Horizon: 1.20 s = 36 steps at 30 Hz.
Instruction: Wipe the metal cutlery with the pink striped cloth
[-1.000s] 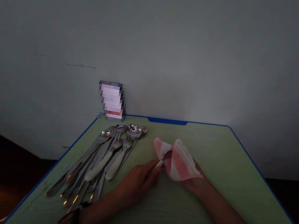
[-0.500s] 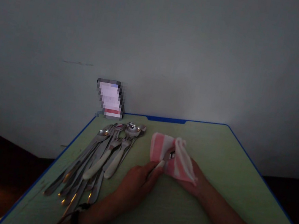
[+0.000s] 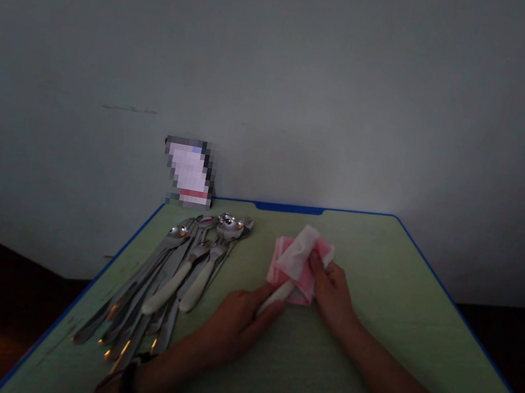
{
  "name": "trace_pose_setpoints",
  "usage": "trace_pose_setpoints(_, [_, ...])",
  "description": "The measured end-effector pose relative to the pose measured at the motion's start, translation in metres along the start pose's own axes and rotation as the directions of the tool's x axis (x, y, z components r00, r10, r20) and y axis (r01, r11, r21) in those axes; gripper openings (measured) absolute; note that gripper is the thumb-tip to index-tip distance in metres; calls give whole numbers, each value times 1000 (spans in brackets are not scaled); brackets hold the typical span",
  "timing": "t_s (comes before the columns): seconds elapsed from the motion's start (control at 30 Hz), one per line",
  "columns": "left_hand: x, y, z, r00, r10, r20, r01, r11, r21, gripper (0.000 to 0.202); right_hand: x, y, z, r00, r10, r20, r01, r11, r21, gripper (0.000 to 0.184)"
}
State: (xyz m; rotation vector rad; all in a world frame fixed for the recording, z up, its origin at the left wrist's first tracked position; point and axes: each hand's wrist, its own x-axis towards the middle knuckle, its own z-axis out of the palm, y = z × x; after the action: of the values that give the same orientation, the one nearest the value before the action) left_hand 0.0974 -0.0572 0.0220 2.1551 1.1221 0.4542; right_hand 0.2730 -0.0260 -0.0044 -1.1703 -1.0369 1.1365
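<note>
My left hand (image 3: 237,317) is closed round the white handle of a piece of cutlery (image 3: 276,295); its far end is hidden inside a pink and white cloth (image 3: 298,264). My right hand (image 3: 334,292) presses and grips that cloth over the hidden end, fingers curled on the fabric. Both hands rest low over a light green table (image 3: 367,350) with a blue rim. To the left of my left hand lies a pile of spoons and other cutlery (image 3: 178,270), some with white handles.
A small blurred card or package (image 3: 189,171) leans against the grey wall at the table's back left corner. The table's left edge (image 3: 88,288) runs close beside the cutlery pile. Dark floor shows on both sides.
My right hand has turned over and folded the cloth down onto the cutlery's end; earlier the cloth lay spread open on my palm. My left hand has kept its hold on the handle.
</note>
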Motion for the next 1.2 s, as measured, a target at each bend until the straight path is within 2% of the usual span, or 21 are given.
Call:
trace_pose_setpoints(0.1, [0, 0, 5, 1000, 11, 20, -13, 993, 113, 36, -10, 3, 9, 994, 88, -59, -82, 992, 98, 43])
trace_pose_setpoints(0.17, [0, -1, 9, 999, 0, 35, -7, 981, 196, 37, -20, 4, 17, 984, 170, -46, -160, 972, 171, 43])
trace_pose_setpoints(0.27, [-1, -2, 12, 999, -17, 46, 6, 972, 233, 39, -31, 4, 26, 984, 175, -28, -166, 966, 200, 43])
trace_pose_setpoints(0.37, [0, 0, 11, 999, -12, 45, 2, 976, 219, 40, -27, 5, 26, 991, 129, -28, -125, 987, 98, 42])
trace_pose_setpoints(0.5, [1, 3, 7, 998, -12, 59, 1, 985, 175, 40, -10, 0, 10, 999, -41, 13, 43, 981, -188, 42])
trace_pose_setpoints(0.63, [0, 4, 3, 997, 7, 73, -18, 989, 145, 37, 2, -13, -8, 993, -120, 8, 118, 955, -272, 39])
trace_pose_setpoints(0.77, [-2, 3, 3, 996, 32, 83, -48, 978, 203, 36, 2, -19, -11, 974, -201, -101, 156, 928, -339, 38])
trace_pose_setpoints(0.83, [-3, 2, 4, 996, 37, 85, -55, 973, 224, 35, -3, -17, -5, 974, -157, -165, 104, 951, -290, 41])
trace_pose_setpoints(0.9, [-4, 2, 4, 994, 45, 96, -66, 972, 224, 34, -11, -13, 6, 981, -53, -185, 22, 986, -165, 43])
trace_pose_setpoints(1.03, [-3, 0, 8, 996, 55, 70, -70, 971, 227, 34, -28, -3, 24, 985, 114, -129, -107, 992, 62, 41])
trace_pose_setpoints(1.2, [-3, -3, 11, 996, 39, 81, -57, 972, 226, 39, -36, 0, 29, 982, 168, -90, -161, 984, 78, 41])
